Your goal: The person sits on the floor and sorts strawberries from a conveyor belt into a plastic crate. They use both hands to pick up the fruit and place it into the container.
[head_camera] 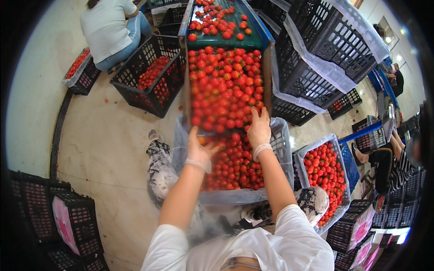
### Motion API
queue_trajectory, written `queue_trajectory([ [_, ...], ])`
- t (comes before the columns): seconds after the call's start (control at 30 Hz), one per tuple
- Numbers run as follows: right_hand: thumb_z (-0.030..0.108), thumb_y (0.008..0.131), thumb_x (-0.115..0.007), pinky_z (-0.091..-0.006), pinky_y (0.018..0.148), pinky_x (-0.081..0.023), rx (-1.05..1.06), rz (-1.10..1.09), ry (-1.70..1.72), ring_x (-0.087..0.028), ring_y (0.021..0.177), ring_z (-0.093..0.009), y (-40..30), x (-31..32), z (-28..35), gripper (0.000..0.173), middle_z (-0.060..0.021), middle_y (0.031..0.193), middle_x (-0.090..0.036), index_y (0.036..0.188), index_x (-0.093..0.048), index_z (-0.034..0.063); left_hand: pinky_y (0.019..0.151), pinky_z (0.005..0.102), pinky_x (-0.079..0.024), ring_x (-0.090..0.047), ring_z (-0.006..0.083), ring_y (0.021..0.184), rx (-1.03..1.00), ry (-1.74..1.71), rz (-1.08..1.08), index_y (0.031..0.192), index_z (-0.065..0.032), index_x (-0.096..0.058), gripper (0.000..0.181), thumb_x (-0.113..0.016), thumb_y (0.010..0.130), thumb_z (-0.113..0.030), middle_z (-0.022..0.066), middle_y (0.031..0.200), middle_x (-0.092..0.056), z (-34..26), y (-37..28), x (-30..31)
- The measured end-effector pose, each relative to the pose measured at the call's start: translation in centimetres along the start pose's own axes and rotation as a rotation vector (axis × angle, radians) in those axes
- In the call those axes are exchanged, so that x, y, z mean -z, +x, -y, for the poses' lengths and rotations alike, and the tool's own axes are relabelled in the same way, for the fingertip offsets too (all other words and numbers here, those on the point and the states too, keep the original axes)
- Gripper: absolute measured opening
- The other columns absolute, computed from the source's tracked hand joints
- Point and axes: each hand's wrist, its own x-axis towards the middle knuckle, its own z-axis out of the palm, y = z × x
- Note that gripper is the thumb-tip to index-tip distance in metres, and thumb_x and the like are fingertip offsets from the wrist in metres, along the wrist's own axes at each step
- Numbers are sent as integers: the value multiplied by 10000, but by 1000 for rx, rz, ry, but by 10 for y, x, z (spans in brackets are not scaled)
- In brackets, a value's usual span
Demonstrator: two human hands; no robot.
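Observation:
Many red cherry tomatoes (227,84) lie on the lower end of a chute with raised side walls, below a green conveyor belt (225,42). My left hand (199,149), in a thin clear glove, is at the chute's lower left corner with fingers spread. Gloved in the same way, my right hand (259,130) touches tomatoes at the lower right, beside the side wall, its fingers apart. Beneath both hands, a crate with a pale plastic liner (234,196) holds more tomatoes. Part of the view around the left hand is blurred.
A lined crate of tomatoes (342,206) stands at my right. A black crate (132,86), partly filled, is left of the chute, near a seated person (110,34). Black crates (325,61) are stacked right of the chute. Another person (386,166) sits at far right.

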Motion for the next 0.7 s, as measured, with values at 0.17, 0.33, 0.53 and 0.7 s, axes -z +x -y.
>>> queue_trajectory([
  [0.17,-31,705,-543,-423,850,-444,-151,190,97,-479,1036,-405,-13,-21,-9,628,-248,1179,-441,1294,-385,119,1021,581,-182,-183,421,1286,38,-10,20,1384,-142,-165,841,-620,755,-467,170,1404,-166,-3,7,3],
  [0.33,-16,784,-533,-374,843,-444,-60,-13,354,-526,1006,-325,-20,1,9,470,-167,1113,-516,1240,-477,87,1033,578,-145,-118,436,1311,50,-15,65,1346,-117,-287,734,-570,779,-488,47,1421,-209,-5,7,8],
  [0.53,-53,778,-550,-359,970,-372,87,-418,1291,-418,1217,-292,101,126,145,511,-172,1217,-498,1270,-416,-18,1027,577,-163,-155,409,1304,-8,24,93,1348,-120,-292,716,-560,791,-482,68,1443,-180,-4,3,10],
  [0.7,119,814,-525,-415,881,-413,435,-254,708,-499,1036,-360,179,21,120,371,-175,1134,-535,1184,-517,92,1019,577,-175,-167,398,1297,6,63,102,1350,-164,-282,704,-564,787,-478,71,1444,-182,-6,-10,-5],
])
